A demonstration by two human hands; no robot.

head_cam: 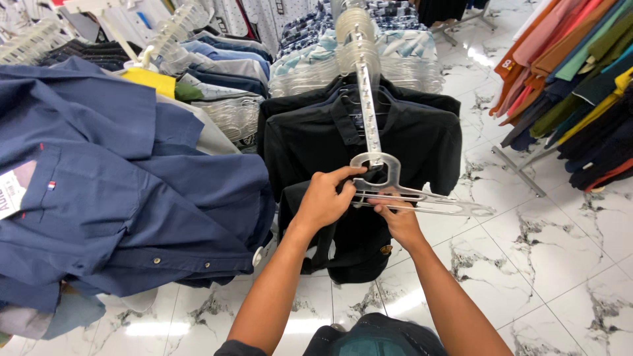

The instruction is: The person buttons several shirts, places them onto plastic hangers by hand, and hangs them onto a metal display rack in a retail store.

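Left hand (324, 198): grip clenched on the clear plastic hanger (422, 198), thumb stretched along its top towards the hook base, fingers curled over the near end and partly hiding it.

Right hand (395, 217): grip clenched on the same hanger from below, fingertips pinching the lower bar just beside the left hand; the two hands touch or nearly touch.

Clear plastic hanger: held roughly level at the near end of the metal display arm (369, 112), its broad loop-shaped neck around or against the tip of that arm; which of the two cannot be told. Its far shoulder juts out to the right over the floor. It appears to be more than one hanger stacked, but the count is unclear.

Black shirt (359, 247): hangs below the hands, beneath the hanger, partly hidden by both wrists.

Black shirts on the arm (422, 132): a row hung behind the hands, collars towards the camera, on clear hangers.

Navy blue shirt (125, 198): at the left, spread wide, with a paper tag at its left edge and buttons along the lower hem.

Folded and hung shirts (217, 66): behind, in blue, grey and yellow.

Coloured garment rack (580, 72): at the right edge, orange, green, teal and dark pieces.

White marbled tile floor (560, 250): under everything, glossy.
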